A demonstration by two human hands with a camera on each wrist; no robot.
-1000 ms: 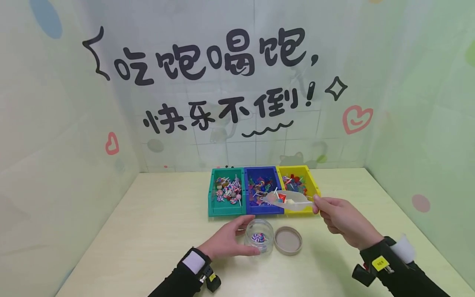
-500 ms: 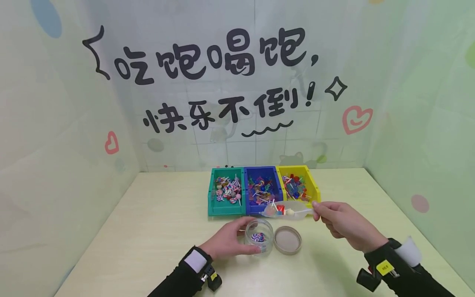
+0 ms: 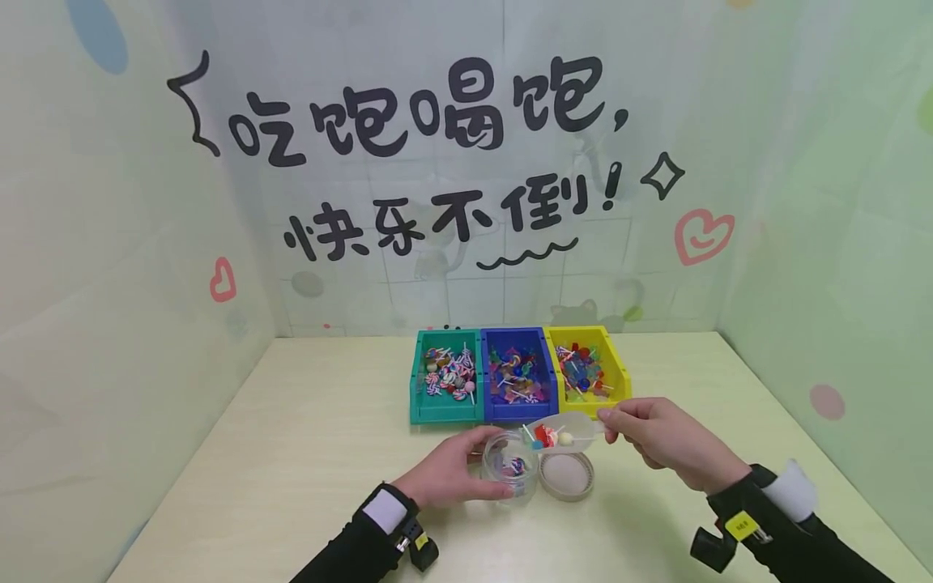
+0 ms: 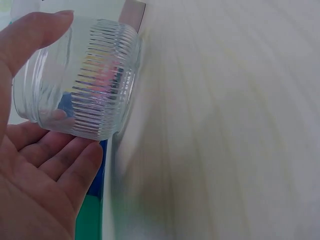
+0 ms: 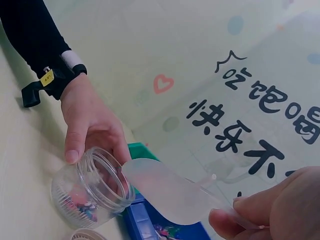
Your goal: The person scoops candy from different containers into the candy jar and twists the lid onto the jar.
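Note:
My left hand (image 3: pixel 446 471) holds a clear ribbed jar (image 4: pixel 107 80) on the table, thumb on the near side and fingers on the far side. Miniature lollipops and other small candy-like pieces (image 5: pixel 82 207) lie in its bottom. My right hand (image 3: pixel 676 444) pinches the thin handle of a translucent white scoop (image 3: pixel 579 427). Red, blue and cream pieces (image 3: pixel 551 437) sit in the scoop's front part. The scoop's tip is at the jar's open mouth, tilted down towards it in the right wrist view. The right fingertips are partly hidden in the head view.
A round lid (image 3: pixel 567 478) lies right of the jar, partly under the scoop. Behind stand a green bin (image 3: pixel 446 413), a blue bin (image 3: pixel 519 411) and a yellow bin (image 3: pixel 619 380) side by side, each with small colourful pieces. A printed curtain (image 3: pixel 466 267) closes off the back.
My right hand has brought the scoop down and left, from above the bins to the jar's mouth. The pieces have slid towards the scoop's tip. My left hand has stayed at the jar.

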